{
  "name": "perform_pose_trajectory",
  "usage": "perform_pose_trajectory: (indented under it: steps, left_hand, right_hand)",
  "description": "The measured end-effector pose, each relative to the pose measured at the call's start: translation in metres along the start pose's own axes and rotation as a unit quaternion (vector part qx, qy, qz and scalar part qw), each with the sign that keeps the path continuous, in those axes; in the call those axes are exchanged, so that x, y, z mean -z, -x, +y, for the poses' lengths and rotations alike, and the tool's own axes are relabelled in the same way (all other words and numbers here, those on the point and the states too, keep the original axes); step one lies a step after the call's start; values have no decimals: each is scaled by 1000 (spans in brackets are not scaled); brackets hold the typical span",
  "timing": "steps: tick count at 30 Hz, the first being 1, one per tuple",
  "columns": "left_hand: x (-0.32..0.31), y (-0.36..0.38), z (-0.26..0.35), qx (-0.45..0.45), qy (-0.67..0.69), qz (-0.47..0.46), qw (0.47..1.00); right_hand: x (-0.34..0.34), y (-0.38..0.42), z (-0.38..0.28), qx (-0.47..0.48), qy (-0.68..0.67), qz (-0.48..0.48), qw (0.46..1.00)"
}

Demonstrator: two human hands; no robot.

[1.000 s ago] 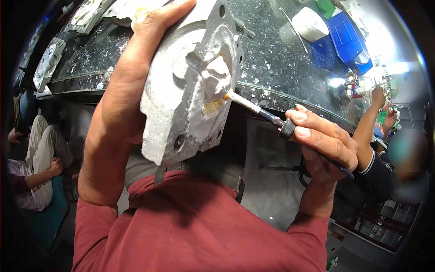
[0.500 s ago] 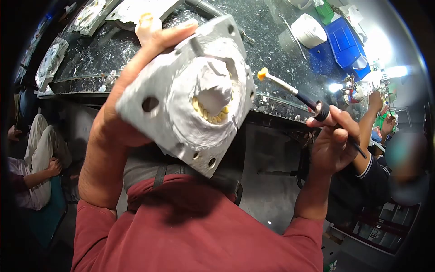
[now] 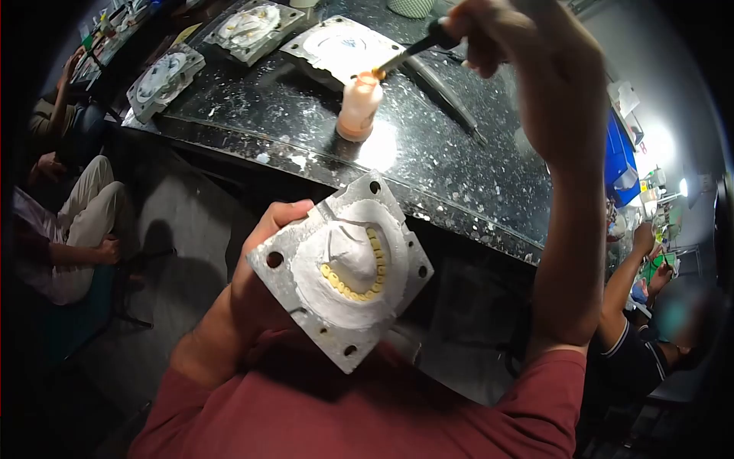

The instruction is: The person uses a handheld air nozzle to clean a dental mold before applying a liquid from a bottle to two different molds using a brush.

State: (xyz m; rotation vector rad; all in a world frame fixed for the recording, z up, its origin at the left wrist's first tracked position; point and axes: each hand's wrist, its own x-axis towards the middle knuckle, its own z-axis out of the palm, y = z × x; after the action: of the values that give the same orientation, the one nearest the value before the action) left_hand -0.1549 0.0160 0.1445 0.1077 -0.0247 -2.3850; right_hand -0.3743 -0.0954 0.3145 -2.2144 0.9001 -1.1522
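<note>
A square metal flask half (image 3: pixel 306 294), filled with white plaster and a curved row of yellowish teeth, is held in my left hand (image 3: pixel 267 237) below the bench edge. My right hand (image 3: pixel 489 34) reaches over the bench, its fingers closed around the dark handle of a brush (image 3: pixel 419 47). The brush's tip meets the mouth of a small translucent bottle (image 3: pixel 359 111) with an orange rim, standing on the bench. Whether the tip is inside the bottle or only at its rim, I cannot tell.
The speckled black bench (image 3: pixel 252 103) bears other plaster-filled flask halves (image 3: pixel 164 80), a long metal tool (image 3: pixel 443 96) and a textured container (image 3: pixel 410 8). A blue bin (image 3: pixel 621 161) is at right. People sit at both sides.
My right hand has moved up and forward over the bench, taking the brush to the bottle. The flask half in my left hand is lower and farther from the camera, and the view has shifted.
</note>
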Motion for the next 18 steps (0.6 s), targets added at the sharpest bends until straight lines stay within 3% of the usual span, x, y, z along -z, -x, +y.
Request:
perform_pose_trajectory:
  steps: [1, 3, 4, 7, 9, 11, 13, 18]
  left_hand:
    - [-2, 5, 1, -13, 32, -1, 999]
    - [0, 12, 4, -54, -18, 8, 998]
    - [4, 15, 8, -61, -15, -4, 998]
    - [8, 26, 16, -74, 8, -12, 997]
    - [6, 34, 20, -119, -58, 36, 991]
    - [11, 41, 23, -144, -80, 29, 986]
    - [15, 45, 26, -155, -75, -24, 985]
    - [-14, 36, 27, -137, -4, -3, 991]
  right_hand:
    - [-6, -5, -2, 2, 0, -4, 1000]
    - [-20, -15, 5, -133, 132, -48, 981]
    - [-19, -20, 31, 77, 163, -71, 981]
    - [-30, -14, 51, 21, 130, -87, 987]
    - [-25, -2, 60, 13, 209, -100, 973]
    - [-13, 15, 67, -177, 51, -21, 983]
    - [-7, 44, 85, -272, -76, 100, 954]
    - [-11, 99, 100, -341, -191, 185, 902]
